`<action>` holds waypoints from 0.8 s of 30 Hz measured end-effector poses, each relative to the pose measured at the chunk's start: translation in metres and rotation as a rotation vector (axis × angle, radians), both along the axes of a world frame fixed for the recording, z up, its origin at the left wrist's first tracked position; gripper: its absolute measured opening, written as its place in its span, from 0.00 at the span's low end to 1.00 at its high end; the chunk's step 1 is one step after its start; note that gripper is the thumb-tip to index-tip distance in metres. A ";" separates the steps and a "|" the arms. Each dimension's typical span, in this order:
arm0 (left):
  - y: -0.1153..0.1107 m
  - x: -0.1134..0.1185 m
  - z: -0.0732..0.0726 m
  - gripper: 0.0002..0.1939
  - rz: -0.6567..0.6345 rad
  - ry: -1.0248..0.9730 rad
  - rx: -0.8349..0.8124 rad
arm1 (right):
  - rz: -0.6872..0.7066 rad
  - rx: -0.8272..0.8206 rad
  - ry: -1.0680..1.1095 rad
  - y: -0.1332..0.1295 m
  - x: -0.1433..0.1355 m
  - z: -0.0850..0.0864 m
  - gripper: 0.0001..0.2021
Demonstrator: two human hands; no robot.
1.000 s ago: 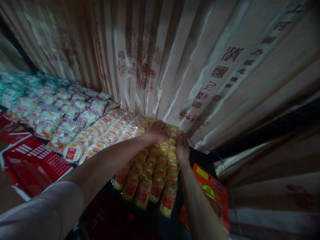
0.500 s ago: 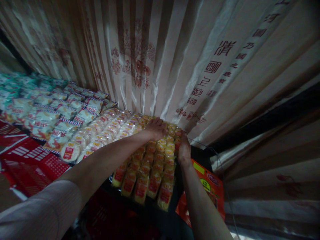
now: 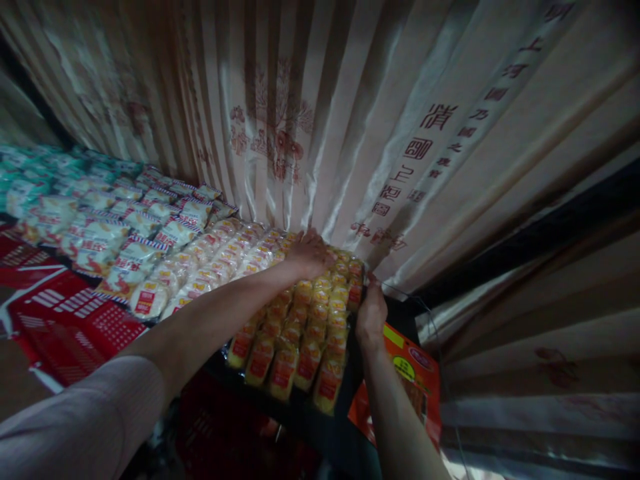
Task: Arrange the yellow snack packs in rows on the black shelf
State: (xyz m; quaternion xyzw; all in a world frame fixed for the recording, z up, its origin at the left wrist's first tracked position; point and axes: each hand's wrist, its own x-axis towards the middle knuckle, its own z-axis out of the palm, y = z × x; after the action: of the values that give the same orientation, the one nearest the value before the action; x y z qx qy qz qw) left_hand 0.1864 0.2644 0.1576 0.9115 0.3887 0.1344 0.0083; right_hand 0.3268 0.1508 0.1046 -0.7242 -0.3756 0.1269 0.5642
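Note:
My left hand (image 3: 310, 257) lies palm down, fingers stretched out, over the back end of rows of yellow-wrapped snack cakes (image 3: 320, 313) with red labels. Beside the back right corner of these rows is my right hand (image 3: 371, 313), its fingers reaching toward the curtain with a small gap from the nearest cake. It appears to hold nothing. To the left run rows of round cakes in clear wrappers (image 3: 200, 277), partly covered by my left forearm. An orange snack bag (image 3: 410, 367) lies under and beside my right forearm.
Pleated curtains (image 3: 340, 120) with printed characters hang directly behind the goods. Further left sit white-and-blue snack packets (image 3: 133, 260) and green packets (image 3: 30, 190). A red plastic basket (image 3: 85, 320) stands at the front left. The dark tabletop (image 3: 320, 427) ends near my body.
My right hand has moved slightly away from the back right cake and a little toward me. My left hand stays on the back of the rows. The view has shifted slightly.

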 end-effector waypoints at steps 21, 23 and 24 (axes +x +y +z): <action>-0.164 -0.126 -0.030 0.30 -0.041 -0.355 0.071 | -0.003 -0.183 -0.098 -0.102 -0.089 0.014 0.40; -0.169 -0.129 -0.039 0.30 -0.051 -0.351 0.071 | 0.004 -0.190 -0.143 -0.104 -0.095 0.007 0.40; -0.171 -0.130 -0.043 0.30 -0.054 -0.346 0.072 | 0.010 -0.178 -0.174 -0.104 -0.097 0.003 0.39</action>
State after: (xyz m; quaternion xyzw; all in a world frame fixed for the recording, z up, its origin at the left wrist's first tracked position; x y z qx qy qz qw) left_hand 0.0564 0.0934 0.1150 0.8845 0.3519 0.3028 0.0459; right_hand 0.2300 0.0466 0.1072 -0.7780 -0.4138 0.0991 0.4622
